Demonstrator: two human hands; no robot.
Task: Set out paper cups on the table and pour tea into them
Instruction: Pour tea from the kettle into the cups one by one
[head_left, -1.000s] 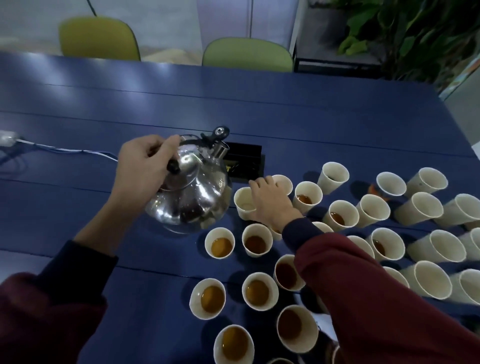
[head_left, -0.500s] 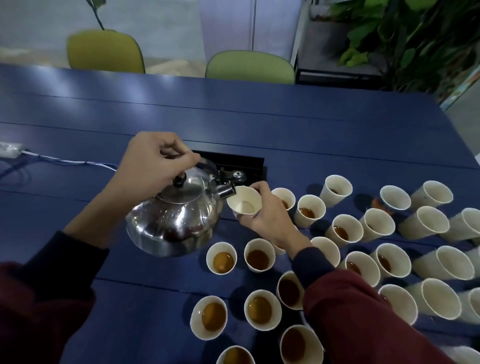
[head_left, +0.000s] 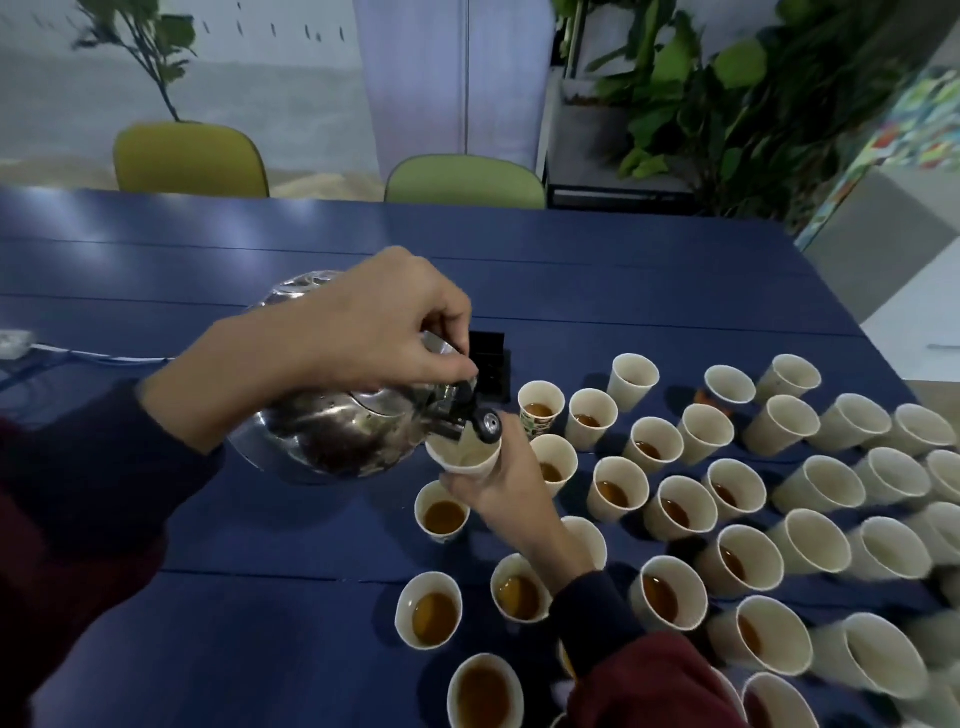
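Your blue table (head_left: 571, 270) fills most of the view, with two green chairs (head_left: 465, 182) at its far edge. The steel kettle (head_left: 337, 431) hangs tilted above the table, left of the cups. Its spout is dipped over the rim of the cup you hold up. The cups (head_left: 675, 512) stand in rows across the right half of the table. The near and middle ones hold brown tea, and those far right show pale insides. Your left hand (head_left: 374, 322) grips the kettle from above, fingers curled tight at its top. Your right hand (head_left: 504, 478) has its fingers wrapped round one cup (head_left: 462, 457), lifted off the table under the spout. You cannot tell how much tea it holds. A small black box (head_left: 491, 364) sits on the table just behind the spout.
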